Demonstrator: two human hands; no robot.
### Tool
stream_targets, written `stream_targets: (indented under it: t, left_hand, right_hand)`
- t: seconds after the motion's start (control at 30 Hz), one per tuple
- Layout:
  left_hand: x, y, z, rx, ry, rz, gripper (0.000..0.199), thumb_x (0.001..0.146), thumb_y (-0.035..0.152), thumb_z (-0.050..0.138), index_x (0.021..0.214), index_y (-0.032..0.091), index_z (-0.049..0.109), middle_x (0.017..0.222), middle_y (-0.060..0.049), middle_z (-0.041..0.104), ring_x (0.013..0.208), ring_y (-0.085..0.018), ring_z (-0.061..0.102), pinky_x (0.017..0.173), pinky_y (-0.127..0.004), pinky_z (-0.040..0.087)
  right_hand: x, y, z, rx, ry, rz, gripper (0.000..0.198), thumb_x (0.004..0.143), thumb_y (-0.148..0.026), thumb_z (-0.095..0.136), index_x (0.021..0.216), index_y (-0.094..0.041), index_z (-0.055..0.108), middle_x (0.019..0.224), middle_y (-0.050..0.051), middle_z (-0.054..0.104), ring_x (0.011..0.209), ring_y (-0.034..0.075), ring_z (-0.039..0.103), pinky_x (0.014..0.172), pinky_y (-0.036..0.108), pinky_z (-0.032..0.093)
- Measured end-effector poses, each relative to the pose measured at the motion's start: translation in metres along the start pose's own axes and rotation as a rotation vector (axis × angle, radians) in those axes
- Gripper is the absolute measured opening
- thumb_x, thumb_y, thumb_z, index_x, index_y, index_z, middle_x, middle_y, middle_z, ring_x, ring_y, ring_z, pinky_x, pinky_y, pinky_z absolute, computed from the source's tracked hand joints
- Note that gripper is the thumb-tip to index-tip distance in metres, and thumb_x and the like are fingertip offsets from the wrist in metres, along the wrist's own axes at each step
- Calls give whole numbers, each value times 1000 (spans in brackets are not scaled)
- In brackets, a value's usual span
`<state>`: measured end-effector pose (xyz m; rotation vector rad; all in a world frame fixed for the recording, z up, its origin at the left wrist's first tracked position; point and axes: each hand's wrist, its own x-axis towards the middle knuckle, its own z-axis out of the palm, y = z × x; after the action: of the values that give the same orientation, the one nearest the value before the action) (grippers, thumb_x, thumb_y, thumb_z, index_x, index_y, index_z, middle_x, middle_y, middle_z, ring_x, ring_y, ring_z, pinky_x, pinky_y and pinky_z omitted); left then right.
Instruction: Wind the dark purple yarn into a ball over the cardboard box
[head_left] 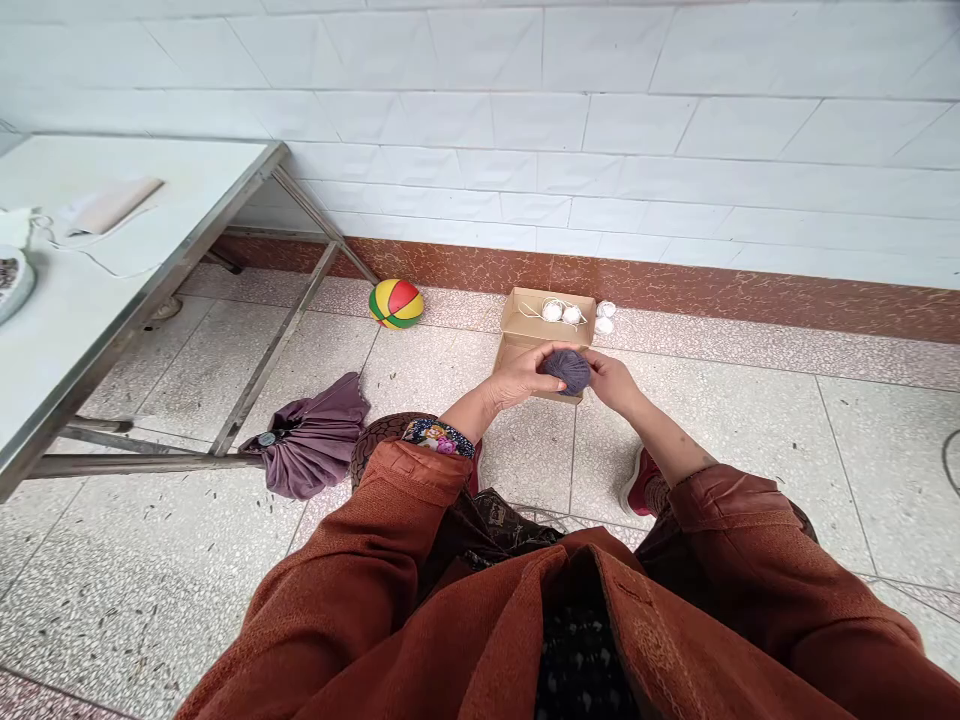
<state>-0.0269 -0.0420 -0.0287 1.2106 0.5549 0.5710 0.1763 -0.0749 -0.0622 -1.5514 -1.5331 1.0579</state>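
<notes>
A dark purple-grey ball of yarn [568, 371] is held in front of me, above an open cardboard box [517, 324]. My left hand [525, 379] curls around the ball from the left, thumb below and fingers over the top. At the ball's right edge, my right hand [611, 380] has its fingers pinched together on the yarn; whether they grip the ball itself or a strand is hidden. White yarn balls [553, 311] with loose strands lie in the far part of the box. Other white balls [604, 318] rest on the floor to its right.
A steel-framed table [217, 200] stands at the left, with a cloth-like folded item [116, 205] and a bowl [15, 283] on top. A colourful ball [396, 303] lies near the tiled wall [555, 130]. Gathered purple fabric [315, 440] sits by the table leg.
</notes>
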Motion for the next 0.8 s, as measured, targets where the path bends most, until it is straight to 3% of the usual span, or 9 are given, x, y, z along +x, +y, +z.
stream_targets:
  t: [0.1, 0.2, 0.3, 0.43, 0.6, 0.7, 0.8]
  left_hand:
    - [3, -1, -4, 72, 197, -8, 63, 63, 25, 80, 123, 19, 61, 118, -9, 66, 113, -25, 61, 105, -44, 43]
    - [8, -1, -9, 296, 400, 1, 59, 64, 23, 77, 121, 20, 61, 121, -9, 63, 116, -26, 58, 107, -46, 42]
    - [13, -3, -14, 571, 475, 0, 66, 59, 22, 80, 123, 20, 61, 130, -11, 55, 125, -31, 53, 111, -48, 39]
    - [12, -7, -14, 614, 323, 0, 90, 57, 25, 83, 141, 20, 51, 138, -14, 51, 128, -33, 52, 113, -50, 37]
    - [7, 5, -6, 204, -33, 6, 113, 64, 20, 81, 160, 28, 21, 131, -12, 60, 118, -27, 61, 106, -48, 43]
    - [12, 18, -6, 32, -97, 47, 97, 64, 21, 84, 151, 28, 41, 132, -12, 61, 121, -26, 60, 106, -46, 43]
    - [24, 24, -12, -52, -34, 44, 67, 64, 24, 85, 127, 20, 62, 127, -12, 64, 120, -26, 60, 107, -44, 43]
  right_hand:
    - [-5, -4, 4, -88, -112, 4, 14, 85, -29, 59, 79, -21, 69, 80, 3, 70, 75, 21, 60, 72, 33, 45]
    - [-12, -16, -1, -102, -309, -67, 20, 88, -35, 60, 77, -21, 69, 72, 1, 65, 68, 18, 56, 68, 31, 43]
    - [-14, -37, -13, -20, -419, -172, 27, 91, -46, 61, 82, -22, 71, 75, 1, 65, 69, 17, 55, 68, 30, 44]
    - [0, -59, -32, 103, -267, -223, 31, 92, -51, 62, 89, -23, 72, 81, 2, 66, 73, 17, 55, 71, 31, 45]
    - [26, -42, -35, 127, 40, -177, 31, 89, -51, 63, 80, -21, 65, 70, -1, 57, 69, 16, 50, 68, 30, 42]
    - [32, -21, -24, 109, 102, -83, 32, 88, -51, 61, 78, -21, 64, 69, -1, 60, 70, 17, 53, 69, 30, 45]
    - [27, -11, -10, 56, 78, -46, 27, 86, -46, 60, 82, -21, 66, 81, 3, 69, 79, 21, 60, 75, 34, 48]
